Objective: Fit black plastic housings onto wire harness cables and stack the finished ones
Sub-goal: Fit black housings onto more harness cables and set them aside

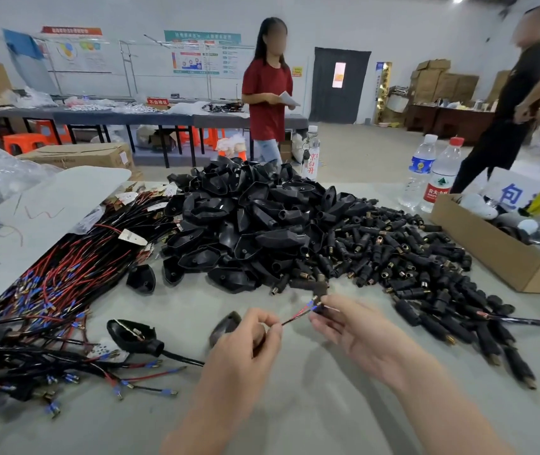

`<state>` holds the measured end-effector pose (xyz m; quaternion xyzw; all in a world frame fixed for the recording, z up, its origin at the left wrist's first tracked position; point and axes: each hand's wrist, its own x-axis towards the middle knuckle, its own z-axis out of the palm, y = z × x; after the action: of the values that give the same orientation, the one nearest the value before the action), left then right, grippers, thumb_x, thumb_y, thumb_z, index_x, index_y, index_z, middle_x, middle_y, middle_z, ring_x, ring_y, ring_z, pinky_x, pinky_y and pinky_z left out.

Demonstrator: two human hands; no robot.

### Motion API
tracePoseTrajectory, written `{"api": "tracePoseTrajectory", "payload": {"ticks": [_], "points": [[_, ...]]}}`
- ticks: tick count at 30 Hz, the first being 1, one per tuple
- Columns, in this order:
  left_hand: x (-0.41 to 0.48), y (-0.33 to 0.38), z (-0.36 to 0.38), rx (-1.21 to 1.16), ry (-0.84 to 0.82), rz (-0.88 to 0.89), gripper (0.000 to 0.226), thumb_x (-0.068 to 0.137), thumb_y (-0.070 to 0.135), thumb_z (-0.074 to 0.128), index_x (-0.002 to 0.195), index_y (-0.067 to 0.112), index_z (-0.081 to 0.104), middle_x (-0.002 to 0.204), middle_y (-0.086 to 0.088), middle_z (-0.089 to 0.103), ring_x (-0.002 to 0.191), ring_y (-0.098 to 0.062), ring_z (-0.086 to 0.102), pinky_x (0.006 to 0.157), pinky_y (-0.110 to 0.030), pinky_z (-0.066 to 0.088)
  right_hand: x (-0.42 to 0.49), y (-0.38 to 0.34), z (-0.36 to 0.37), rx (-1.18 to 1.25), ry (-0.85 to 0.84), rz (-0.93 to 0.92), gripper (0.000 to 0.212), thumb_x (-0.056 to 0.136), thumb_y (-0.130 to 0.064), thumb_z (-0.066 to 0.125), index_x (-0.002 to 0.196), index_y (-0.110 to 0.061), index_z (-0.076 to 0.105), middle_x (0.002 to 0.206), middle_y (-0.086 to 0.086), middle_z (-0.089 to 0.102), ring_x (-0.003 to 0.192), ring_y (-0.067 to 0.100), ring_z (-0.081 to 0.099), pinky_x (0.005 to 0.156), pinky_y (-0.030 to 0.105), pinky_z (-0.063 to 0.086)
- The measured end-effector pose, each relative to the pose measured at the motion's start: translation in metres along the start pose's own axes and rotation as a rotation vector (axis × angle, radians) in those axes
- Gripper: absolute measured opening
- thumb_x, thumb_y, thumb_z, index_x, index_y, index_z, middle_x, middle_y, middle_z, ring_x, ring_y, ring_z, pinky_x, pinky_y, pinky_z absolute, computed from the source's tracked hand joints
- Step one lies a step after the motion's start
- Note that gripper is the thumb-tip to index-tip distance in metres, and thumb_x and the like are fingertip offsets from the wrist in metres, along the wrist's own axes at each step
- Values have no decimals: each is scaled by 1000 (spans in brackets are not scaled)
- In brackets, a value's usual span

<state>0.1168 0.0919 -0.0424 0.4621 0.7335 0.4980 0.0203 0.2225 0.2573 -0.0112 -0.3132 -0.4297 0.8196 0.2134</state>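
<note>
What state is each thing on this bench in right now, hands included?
held cable: lifted between both hands.
left hand: fingers pinch the held cable.
right hand: fingers pinch its terminal ends.
housing pile: loose, heaped, unfitted.
finished harness: housing fitted, lying on the table.
cardboard box: open, things inside.
water bottles: upright, capped.

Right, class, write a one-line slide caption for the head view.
The left hand and right hand pinch a harness cable before a heap of black housings on the table.
</note>
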Motion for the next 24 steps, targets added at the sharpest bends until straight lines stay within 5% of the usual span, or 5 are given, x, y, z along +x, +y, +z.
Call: {"api": "tracePoseTrajectory", "payload": {"ticks": [4,9,19,24], "points": [[-5,4,10,-19,-61,19,11,99,42,45,90,35,46,51,12,48,48,-7,43,53,-31,32,-23,10,-16,354,-48,14,13,80,-3,65,80,5,75,95,22,74,80,27,76,66,32,63],[-8,3,12,-15,-128,2,10,100,29,47,90,31,43,52,7,54,48,-8,47,61,-43,43,-24,15,-10,375,-126,10,17,74,-9,69,84,1,79,101,20,75,82,22,75,71,29,63],[-5,-2,15,-34,-67,-61,16,101,28,43,89,38,43,53,4,59,48,-9,53,58,-23,42,-18,15,-9,406,-173,10,19,65,-16,79,81,-4,80,105,13,75,91,23,75,67,26,61],[-3,2,15,-24,-10,-67,12,101,30,43,91,35,44,44,6,50,40,-7,44,51,-29,37,-18,16,-10,425,-176,20,14,71,-15,76,81,-6,77,110,15,74,104,31,72,67,29,62]]}}
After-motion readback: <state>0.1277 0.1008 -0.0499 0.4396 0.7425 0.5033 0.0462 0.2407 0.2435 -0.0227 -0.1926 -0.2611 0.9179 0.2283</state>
